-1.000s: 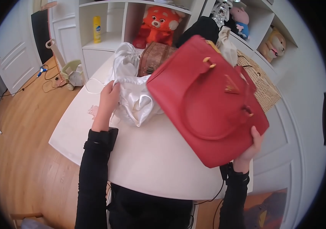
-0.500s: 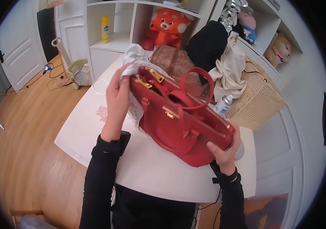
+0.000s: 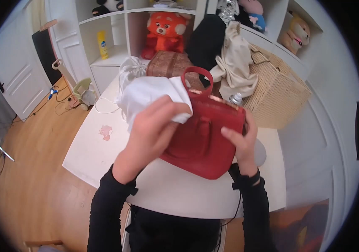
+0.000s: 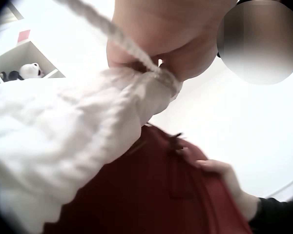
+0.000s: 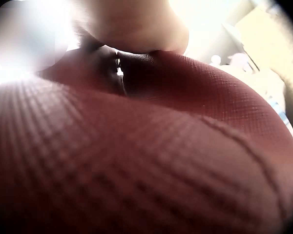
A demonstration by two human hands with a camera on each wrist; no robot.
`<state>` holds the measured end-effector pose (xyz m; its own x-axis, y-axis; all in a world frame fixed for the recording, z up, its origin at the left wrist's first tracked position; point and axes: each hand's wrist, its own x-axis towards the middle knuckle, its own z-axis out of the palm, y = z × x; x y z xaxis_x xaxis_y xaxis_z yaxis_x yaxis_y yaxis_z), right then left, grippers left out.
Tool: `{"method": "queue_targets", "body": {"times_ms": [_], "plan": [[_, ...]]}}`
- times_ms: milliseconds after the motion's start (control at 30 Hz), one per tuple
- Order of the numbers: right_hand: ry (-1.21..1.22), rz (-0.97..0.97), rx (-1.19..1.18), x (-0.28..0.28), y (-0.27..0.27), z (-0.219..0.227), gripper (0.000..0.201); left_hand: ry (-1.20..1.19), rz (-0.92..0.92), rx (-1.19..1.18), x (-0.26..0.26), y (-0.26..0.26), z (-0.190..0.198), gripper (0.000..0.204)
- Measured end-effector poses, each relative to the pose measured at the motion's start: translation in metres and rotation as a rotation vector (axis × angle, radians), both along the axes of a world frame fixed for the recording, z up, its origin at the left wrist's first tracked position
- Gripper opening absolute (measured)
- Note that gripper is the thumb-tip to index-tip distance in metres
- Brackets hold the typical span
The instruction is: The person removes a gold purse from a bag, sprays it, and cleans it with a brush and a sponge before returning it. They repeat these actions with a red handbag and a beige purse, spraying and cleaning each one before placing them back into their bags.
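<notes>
While the right hand (image 3: 246, 145) holds the red bag (image 3: 204, 147) by its 4 o'clock end over the counter (image 3: 179, 195), long axis 10-to-4 in head view, the left hand (image 3: 148, 134), nearer the white cloth (image 3: 150, 94), has its grip pinched closed on it, bag at 3 o'clock.

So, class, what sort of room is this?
Probably a room at home: plush toys, such as the red panda, sit on white shelves, and a handbag is held above a table.

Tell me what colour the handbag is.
The handbag is red, with a gold-coloured zip; the head view shows it best.
</notes>
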<state>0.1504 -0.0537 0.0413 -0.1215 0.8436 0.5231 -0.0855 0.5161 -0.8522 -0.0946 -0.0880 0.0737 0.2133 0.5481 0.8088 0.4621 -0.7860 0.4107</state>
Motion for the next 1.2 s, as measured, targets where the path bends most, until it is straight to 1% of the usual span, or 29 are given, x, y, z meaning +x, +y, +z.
{"method": "queue_targets", "body": {"times_ms": [33, 100, 200, 300, 400, 433, 467, 500, 567, 633, 700, 767, 800, 833, 900, 933, 1033, 1067, 1133, 1167, 1200], "plan": [[0.023, -0.017, -0.048, 0.006, 0.007, -0.003, 0.052, 0.038, 0.038, -0.004, 0.01, -0.006, -0.001, 0.035], [0.095, -0.067, -0.047, 0.011, 0.013, -0.005, 0.049, 0.011, 0.082, 0.019, 0.015, -0.001, -0.014, 0.035], [0.18, -0.165, -0.021, 0.016, 0.014, 0.005, 0.046, -0.01, 0.406, -0.2, 0.007, 0.001, -0.032, 0.035], [0.424, -0.19, -0.094, 0.024, 0.02, 0.01, 0.043, 0.255, 0.58, -0.337, -0.022, 0.009, -0.069, 0.036], [0.631, -0.173, -0.185, 0.036, 0.03, 0.008, 0.04, 0.417, 0.527, -0.436, -0.028, 0.014, -0.097, 0.035], [0.692, -0.163, -0.223, 0.039, 0.032, 0.009, 0.039, 0.454, 0.524, -0.469, -0.019, 0.009, -0.097, 0.031], [0.724, -0.112, -0.242, 0.041, 0.035, 0.008, 0.038, 0.492, 0.519, -0.505, 0.0, 0.0, -0.097, 0.028], [0.745, -0.102, -0.265, 0.042, 0.038, 0.004, 0.04, 0.529, 0.513, -0.542, 0.02, -0.011, -0.097, 0.026], [0.783, -0.083, -0.303, 0.044, 0.044, -0.003, 0.042, 0.656, 0.423, -0.683, 0.059, -0.037, -0.094, 0.024], [0.737, -0.112, -0.283, 0.038, 0.039, -0.004, 0.046, 0.707, 0.22, -0.719, 0.087, -0.063, -0.101, 0.023], [0.691, -0.153, -0.255, 0.027, 0.035, -0.006, 0.049, 0.645, -0.001, -0.768, 0.113, -0.081, -0.091, 0.021], [0.646, -0.21, -0.22, 0.016, 0.03, -0.009, 0.052, 0.374, -0.172, -0.532, 0.141, -0.096, -0.084, 0.013], [0.617, -0.226, -0.244, 0.011, 0.026, -0.01, 0.054, 0.234, -0.254, -0.412, 0.148, -0.1, -0.08, 0.012], [0.582, -0.201, -0.26, 0.008, 0.022, -0.011, 0.054, 0.166, -0.246, -0.387, 0.148, -0.099, -0.073, 0.011], [0.509, -0.152, -0.284, 0.005, 0.015, -0.009, 0.054, 0.028, -0.232, -0.33, 0.144, -0.08, -0.056, 0.017], [0.472, -0.113, -0.268, 0.003, 0.011, -0.007, 0.06, 0.016, -0.224, -0.254, 0.134, -0.068, -0.052, 0.011], [0.011, -0.013, -0.092, 0.017, 0.006, 0.001, 0.059, -0.516, -0.336, -0.72, 0.115, -0.065, -0.034, 0.014], [-0.129, 0.054, -0.061, 0.019, 0.001, 0.008, 0.059, -0.507, -0.306, -0.724, 0.106, -0.066, -0.032, 0.016], [-0.268, 0.115, -0.091, 0.021, 0.001, 0.005, 0.058, -0.494, -0.245, -0.74, 0.091, -0.07, -0.033, 0.02], [-0.341, 0.148, -0.109, 0.019, -0.001, 0.005, 0.058, -0.533, -0.22, -0.739, 0.088, -0.072, -0.036, 0.02], [-0.284, 0.24, -0.21, 0.018, -0.003, 0.009, 0.058, -0.575, -0.196, -0.735, 0.087, -0.073, -0.041, 0.02]]}}
